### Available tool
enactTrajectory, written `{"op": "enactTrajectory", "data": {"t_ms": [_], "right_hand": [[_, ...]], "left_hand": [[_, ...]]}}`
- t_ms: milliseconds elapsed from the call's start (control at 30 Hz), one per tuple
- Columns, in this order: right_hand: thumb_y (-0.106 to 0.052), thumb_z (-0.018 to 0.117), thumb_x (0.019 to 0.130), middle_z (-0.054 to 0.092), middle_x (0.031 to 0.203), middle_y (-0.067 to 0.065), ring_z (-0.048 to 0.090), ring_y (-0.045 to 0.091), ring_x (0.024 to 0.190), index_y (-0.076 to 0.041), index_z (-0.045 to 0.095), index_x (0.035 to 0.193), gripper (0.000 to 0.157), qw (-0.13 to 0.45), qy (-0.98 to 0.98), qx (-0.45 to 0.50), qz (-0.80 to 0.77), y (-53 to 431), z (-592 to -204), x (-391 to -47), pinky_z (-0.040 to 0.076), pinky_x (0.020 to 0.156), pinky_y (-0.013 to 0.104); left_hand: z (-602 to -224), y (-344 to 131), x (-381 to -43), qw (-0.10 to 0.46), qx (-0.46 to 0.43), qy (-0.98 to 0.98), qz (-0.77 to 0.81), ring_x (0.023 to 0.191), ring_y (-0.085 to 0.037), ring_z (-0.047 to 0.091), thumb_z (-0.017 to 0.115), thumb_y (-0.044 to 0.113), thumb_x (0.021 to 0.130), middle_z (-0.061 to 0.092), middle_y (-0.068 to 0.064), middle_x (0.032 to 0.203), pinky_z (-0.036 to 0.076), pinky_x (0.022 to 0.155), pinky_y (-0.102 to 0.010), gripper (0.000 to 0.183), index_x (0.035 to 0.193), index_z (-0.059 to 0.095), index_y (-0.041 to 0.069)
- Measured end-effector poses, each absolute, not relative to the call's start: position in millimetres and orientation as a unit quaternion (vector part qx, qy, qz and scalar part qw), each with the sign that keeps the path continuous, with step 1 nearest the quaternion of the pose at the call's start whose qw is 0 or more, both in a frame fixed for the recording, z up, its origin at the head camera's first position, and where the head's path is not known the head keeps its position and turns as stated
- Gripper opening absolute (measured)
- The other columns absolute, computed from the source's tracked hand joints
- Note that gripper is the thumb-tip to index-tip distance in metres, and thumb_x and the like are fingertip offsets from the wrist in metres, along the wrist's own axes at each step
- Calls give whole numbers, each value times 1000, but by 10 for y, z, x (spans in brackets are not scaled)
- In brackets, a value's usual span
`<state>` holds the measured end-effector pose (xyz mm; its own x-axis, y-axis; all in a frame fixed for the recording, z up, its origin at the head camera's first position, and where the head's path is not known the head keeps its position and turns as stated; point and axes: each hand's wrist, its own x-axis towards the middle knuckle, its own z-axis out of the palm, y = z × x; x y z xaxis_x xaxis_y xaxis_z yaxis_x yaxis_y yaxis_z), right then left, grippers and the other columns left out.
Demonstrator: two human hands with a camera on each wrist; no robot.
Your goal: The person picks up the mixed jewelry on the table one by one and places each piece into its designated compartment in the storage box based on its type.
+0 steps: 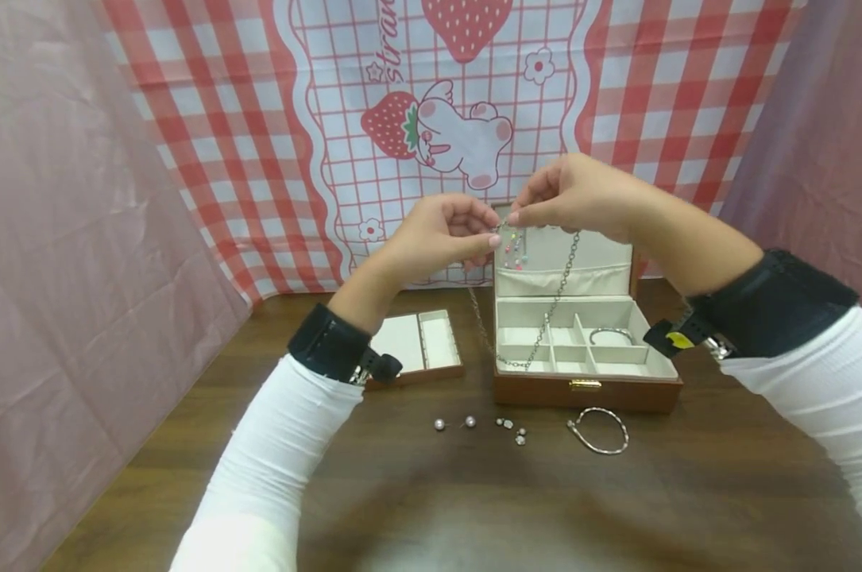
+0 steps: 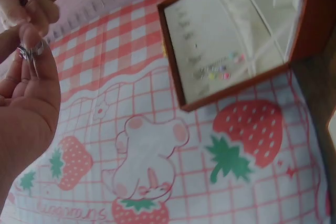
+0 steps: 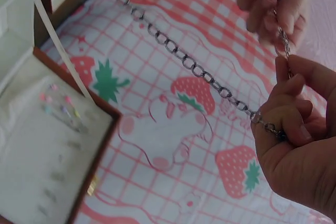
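My left hand [image 1: 454, 232] and right hand [image 1: 577, 195] meet in front of the open lid, each pinching part of a silver chain necklace [image 1: 559, 292]. Its links hang in a long loop over the compartments of a brown jewelry box [image 1: 545, 389]. In the right wrist view, the chain [image 3: 197, 70] runs diagonally from the fingers of my right hand [image 3: 294, 129]. A shiny metal piece shows between thumb and fingers of my left hand [image 2: 31, 87] in the left wrist view. Colorful small pieces [image 1: 515, 250] sit on the lid's pale lining.
A silver bracelet [image 1: 612, 332] lies in a right-hand compartment. Left of the box stands a small tray [image 1: 402, 375]. In front lie two pearl earrings, one left [image 1: 440, 424], one right [image 1: 470, 422], small studs [image 1: 520, 439] and a twisted bracelet [image 1: 605, 452]. A checked strawberry cloth [image 1: 259, 143] hangs behind.
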<state>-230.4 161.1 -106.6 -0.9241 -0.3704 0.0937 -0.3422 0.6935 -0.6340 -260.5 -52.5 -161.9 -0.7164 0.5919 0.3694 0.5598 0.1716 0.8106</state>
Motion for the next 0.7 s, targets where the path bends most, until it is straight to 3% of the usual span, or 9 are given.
{"op": "enactTrajectory", "data": {"t_ms": [133, 333, 700], "right_hand": [[-27, 69, 92, 58, 78, 2, 43, 13, 65, -6, 70, 102, 24, 5, 926, -211, -313, 1659, -923, -2302, 41, 57, 26], [-26, 69, 92, 57, 75, 5, 47, 16, 65, -6, 72, 100, 22, -33, 936, -227, -267, 1757, -782, -2371, 42, 56, 28], [-28, 65, 94, 61, 84, 7, 50, 21, 76, -2, 69, 104, 27, -45, 948, -203, -240, 1950, -785, -2636, 44, 65, 30]], "left_hand": [[-1705, -459, -2630, 68, 376, 707, 596, 87, -29, 65, 66, 2, 91, 65, -17, 98, 56, 82, -41, 23, 113, 59, -3], [-1905, -401, -2711, 108, 348, 707, 606, 93, -28, 65, 66, -1, 89, 63, -21, 109, 56, 82, -41, 28, 116, 58, -5], [-2526, -381, -2927, 159, 182, 833, 498, 100, -34, 65, 71, 11, 89, 64, -13, 108, 57, 80, -38, 33, 118, 59, -1]]}}
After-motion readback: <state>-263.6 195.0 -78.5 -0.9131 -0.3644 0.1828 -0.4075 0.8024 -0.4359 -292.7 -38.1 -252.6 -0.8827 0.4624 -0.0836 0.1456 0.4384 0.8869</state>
